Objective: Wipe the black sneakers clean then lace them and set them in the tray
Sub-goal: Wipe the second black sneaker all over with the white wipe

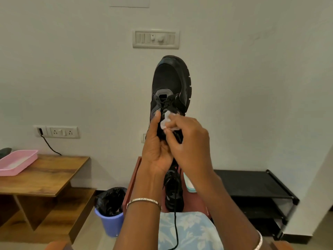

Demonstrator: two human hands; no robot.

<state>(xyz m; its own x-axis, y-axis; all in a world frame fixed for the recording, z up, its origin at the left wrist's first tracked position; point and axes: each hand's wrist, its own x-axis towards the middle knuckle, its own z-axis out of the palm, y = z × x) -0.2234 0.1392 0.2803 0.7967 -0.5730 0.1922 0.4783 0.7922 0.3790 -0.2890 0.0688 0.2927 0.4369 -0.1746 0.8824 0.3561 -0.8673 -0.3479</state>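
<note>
We held the sneaker (170,83) toe-up in our left hand (156,150), right-hand fingers (173,129) pinching the wipe (166,120) against its tongue.

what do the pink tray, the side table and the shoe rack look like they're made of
Pink tray: likely moulded plastic, with an even matte colour and a thin rim. Side table: wood or wood-look laminate, showing brown grain with a low sheen. Shoe rack: dark tube frame, probably metal or plastic, with flat black shelves that may be fabric.
</note>
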